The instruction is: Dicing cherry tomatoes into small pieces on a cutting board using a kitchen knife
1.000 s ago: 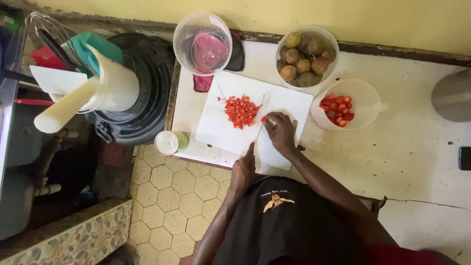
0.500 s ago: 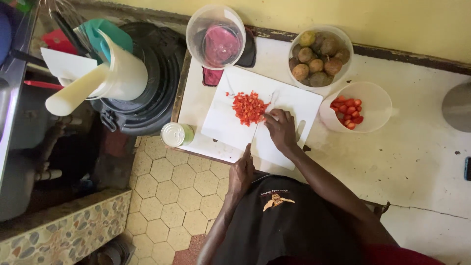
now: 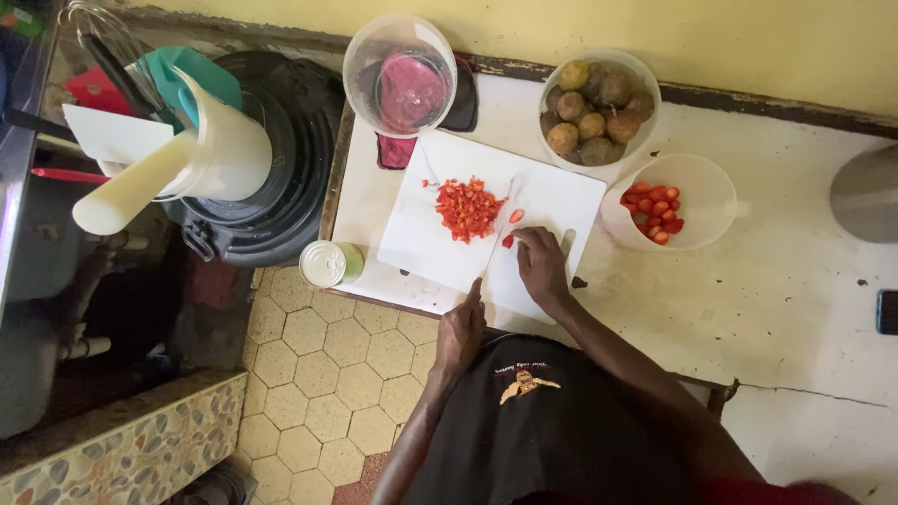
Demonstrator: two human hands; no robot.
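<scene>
With our left hand (image 3: 461, 329) gripping the knife (image 3: 500, 229) and right hand (image 3: 541, 266) pinning a tomato piece (image 3: 508, 240), we keep fingertips curled back on the cutting board (image 3: 561, 201).

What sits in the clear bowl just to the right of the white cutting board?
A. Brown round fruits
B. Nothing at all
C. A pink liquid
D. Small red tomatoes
D: the clear bowl right of the cutting board holds a small heap of red tomatoes.

L hand (image 3: 460, 332) w/ knife (image 3: 498, 234), R hand (image 3: 543, 266) on board (image 3: 561, 201).
</scene>
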